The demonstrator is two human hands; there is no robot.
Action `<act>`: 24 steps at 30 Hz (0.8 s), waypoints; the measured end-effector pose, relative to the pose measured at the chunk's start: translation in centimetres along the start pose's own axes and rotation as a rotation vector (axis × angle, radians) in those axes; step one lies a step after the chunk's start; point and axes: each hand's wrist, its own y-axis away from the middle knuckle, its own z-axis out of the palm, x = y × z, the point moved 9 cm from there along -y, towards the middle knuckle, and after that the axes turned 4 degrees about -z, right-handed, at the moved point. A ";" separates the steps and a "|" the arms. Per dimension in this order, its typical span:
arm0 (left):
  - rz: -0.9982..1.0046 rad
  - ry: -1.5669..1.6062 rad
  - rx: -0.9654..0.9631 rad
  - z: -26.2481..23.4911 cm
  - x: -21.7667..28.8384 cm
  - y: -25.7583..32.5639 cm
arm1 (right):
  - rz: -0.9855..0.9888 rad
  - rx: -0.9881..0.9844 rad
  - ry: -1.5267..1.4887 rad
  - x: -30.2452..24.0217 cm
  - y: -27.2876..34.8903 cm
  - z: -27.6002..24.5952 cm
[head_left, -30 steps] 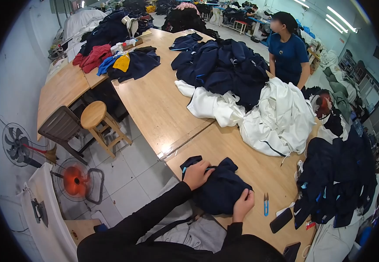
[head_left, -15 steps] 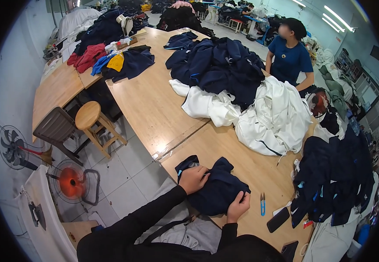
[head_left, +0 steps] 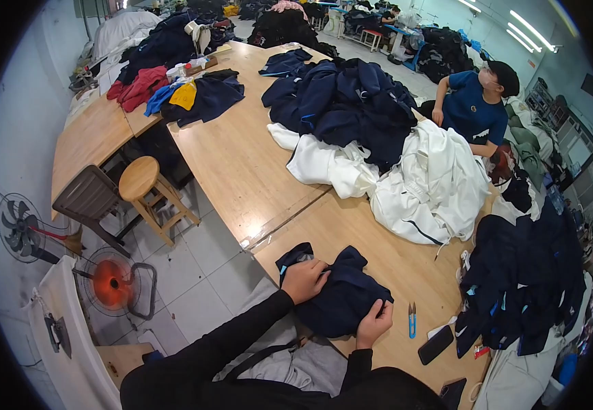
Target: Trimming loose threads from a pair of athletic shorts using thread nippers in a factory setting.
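Note:
A crumpled navy garment (head_left: 341,294) lies on the wooden table (head_left: 392,260) right in front of me. My left hand (head_left: 304,280) grips its left part, fingers closed on the cloth. At the garment's lower right edge my right hand (head_left: 373,322) pinches the fabric. Both of my sleeves are black. Small blue thread snips (head_left: 412,320) lie on the table just right of my right hand.
A black phone (head_left: 435,344) lies near the front right. A white garment heap (head_left: 426,184) and a navy heap (head_left: 351,102) fill the table's far side; another navy pile (head_left: 521,280) sits at right. A person in a blue shirt (head_left: 475,109) works beyond. Stool (head_left: 143,184) and fans (head_left: 112,283) stand left.
The camera view has shifted a little. My hands have gathered the navy garment slightly, with the right hand moving up onto its lower right edge. The person opposite has turned away.

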 end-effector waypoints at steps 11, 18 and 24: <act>0.000 0.009 0.000 -0.1 0.3 0.0 | -0.006 0.018 0.025 0.5 0.0 -0.3; -0.009 0.003 -0.007 -0.1 0.1 0.0 | 0.018 -0.009 0.042 0.0 0.2 -0.1; -0.002 0.011 -0.006 -0.1 0.2 0.0 | 0.036 -0.010 0.063 0.4 0.2 -0.3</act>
